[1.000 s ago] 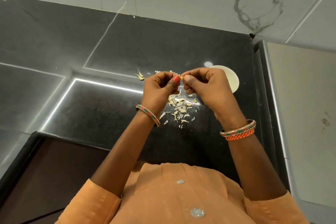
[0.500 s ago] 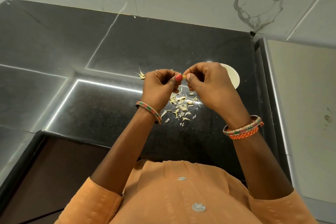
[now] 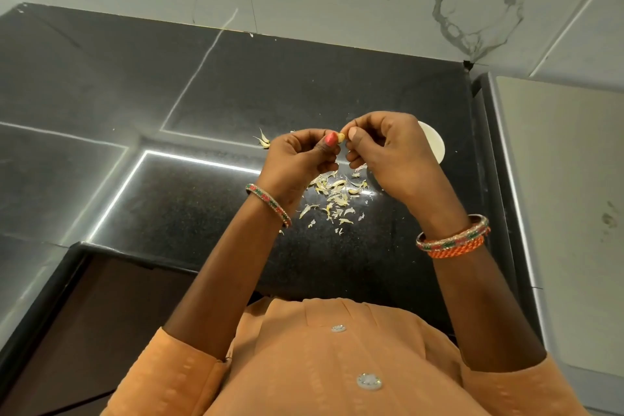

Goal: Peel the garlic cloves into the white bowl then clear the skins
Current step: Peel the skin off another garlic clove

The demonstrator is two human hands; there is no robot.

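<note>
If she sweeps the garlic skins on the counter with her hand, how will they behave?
The garlic skins look thin, curled and papery, so probably very light and floppy. They lie scattered loosely on the glossy black counter, so they should slide easily, though some may flutter away or cling to the fingers.

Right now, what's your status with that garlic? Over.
Left hand and right hand both pinch one garlic clove. Skins litter the counter. White bowl half-hidden behind right hand. Nothing blocking.
</note>
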